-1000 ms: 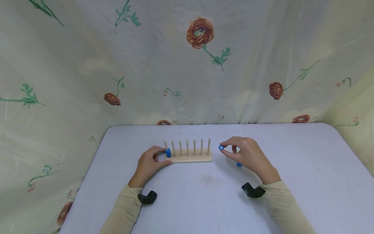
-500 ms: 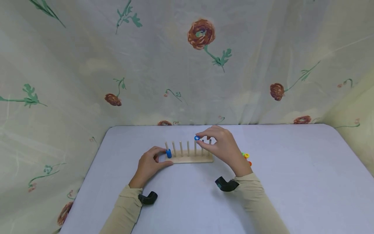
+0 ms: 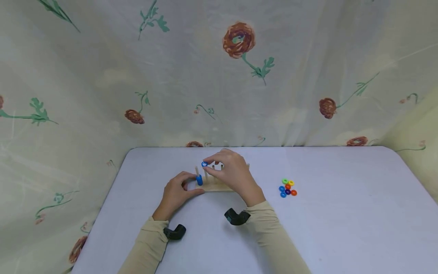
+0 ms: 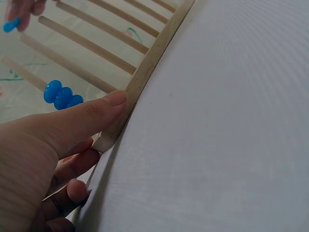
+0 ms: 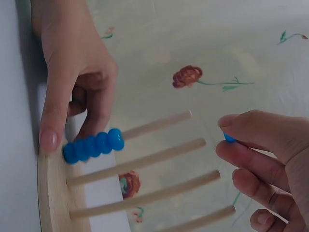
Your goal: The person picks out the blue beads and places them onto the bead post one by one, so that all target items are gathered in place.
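A wooden peg rack [image 3: 213, 186] stands on the table, its upright pegs in one row. My left hand [image 3: 176, 193] grips the left end of its base, thumb on the front edge and fingers behind. Blue rings [image 5: 94, 146] are stacked on the leftmost peg, low against the base in the right wrist view. My right hand [image 3: 234, 173] pinches one blue ring [image 3: 204, 164] between thumb and index finger. That ring is near the top of the second peg in the head view, apart from the stack. The right hand hides several pegs in the head view.
On the white table [image 3: 342, 213], right of the rack, lies a loose cluster of rings: a green ring [image 3: 285, 181], a yellow ring [image 3: 291, 183], a purple ring [image 3: 288, 192], plus orange and blue ones. A flowered curtain [image 3: 171, 76] hangs behind the table's far edge.
My right hand has carried the blue ring leftward, from right of the rack to near its left pegs. The loose ring cluster is now uncovered. The left hand keeps its grip on the rack.
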A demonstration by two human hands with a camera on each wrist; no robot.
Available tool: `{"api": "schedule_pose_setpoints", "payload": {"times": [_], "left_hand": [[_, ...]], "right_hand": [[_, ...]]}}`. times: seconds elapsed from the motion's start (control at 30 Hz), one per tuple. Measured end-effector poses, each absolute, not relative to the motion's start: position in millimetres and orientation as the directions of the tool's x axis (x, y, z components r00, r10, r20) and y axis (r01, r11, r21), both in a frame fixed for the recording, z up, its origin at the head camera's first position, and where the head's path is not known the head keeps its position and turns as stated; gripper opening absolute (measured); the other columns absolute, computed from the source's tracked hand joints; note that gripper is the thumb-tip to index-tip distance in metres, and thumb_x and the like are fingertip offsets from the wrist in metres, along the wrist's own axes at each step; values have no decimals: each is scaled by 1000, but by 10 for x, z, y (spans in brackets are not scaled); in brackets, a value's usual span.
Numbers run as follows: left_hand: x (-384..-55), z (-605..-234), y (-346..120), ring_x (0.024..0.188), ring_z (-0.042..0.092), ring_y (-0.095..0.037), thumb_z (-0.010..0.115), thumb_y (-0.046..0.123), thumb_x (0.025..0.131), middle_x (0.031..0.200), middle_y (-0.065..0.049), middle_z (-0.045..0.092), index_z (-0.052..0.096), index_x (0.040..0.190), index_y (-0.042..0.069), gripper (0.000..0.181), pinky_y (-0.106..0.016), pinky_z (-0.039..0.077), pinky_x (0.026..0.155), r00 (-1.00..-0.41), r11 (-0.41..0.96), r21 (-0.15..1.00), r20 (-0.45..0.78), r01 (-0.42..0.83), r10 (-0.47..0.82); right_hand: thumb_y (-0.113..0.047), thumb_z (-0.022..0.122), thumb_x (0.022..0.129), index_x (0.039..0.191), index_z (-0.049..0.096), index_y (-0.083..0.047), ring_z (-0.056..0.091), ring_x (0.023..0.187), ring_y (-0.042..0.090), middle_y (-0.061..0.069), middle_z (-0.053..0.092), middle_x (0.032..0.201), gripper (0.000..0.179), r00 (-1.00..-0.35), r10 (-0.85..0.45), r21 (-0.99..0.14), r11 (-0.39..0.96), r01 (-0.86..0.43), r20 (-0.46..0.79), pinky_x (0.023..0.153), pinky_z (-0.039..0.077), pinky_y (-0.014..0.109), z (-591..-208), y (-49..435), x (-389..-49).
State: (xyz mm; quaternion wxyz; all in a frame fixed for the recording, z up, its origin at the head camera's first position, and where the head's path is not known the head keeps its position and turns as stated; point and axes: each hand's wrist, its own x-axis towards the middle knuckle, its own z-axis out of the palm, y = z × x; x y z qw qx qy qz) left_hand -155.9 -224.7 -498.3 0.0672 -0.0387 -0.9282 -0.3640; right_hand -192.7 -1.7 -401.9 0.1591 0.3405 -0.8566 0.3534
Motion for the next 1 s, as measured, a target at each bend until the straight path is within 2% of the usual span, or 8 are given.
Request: {"api": "schedule_pose_setpoints", "payload": {"times": [0.2, 0.47, 1.0], "left_hand": [[-1542, -4970, -2231, 69, 46, -11, 93, 40, 75, 88, 2, 60, 76, 120, 17, 53, -22, 34, 59, -989, 724, 680, 148, 117, 21], [-1546, -4976, -2258, 68, 46, -11, 93, 39, 75, 89, 1, 61, 76, 119, 17, 52, -22, 34, 60, -987, 728, 673, 156, 132, 35], [-1552, -4974, -2255, 68, 45, -11, 92, 40, 76, 88, 1, 61, 76, 121, 18, 53, -22, 34, 60, -988, 732, 669, 152, 128, 34]], "right_hand": [[-23, 82, 90, 105, 83, -15, 69, 88, 16, -2, 80, 95, 17, -715, -467, -498, 514, -698, 520, 71, 54, 27, -4036, -154, -1915], [-23, 80, 92, 105, 83, -15, 69, 96, 16, -3, 80, 98, 16, -675, -485, -431, 526, -733, 556, 88, 52, 36, -4117, -275, -1910], [-24, 80, 92, 106, 83, -15, 67, 94, 15, -3, 80, 96, 17, -689, -473, -434, 544, -718, 548, 86, 50, 35, -4144, -303, -1880]]}}
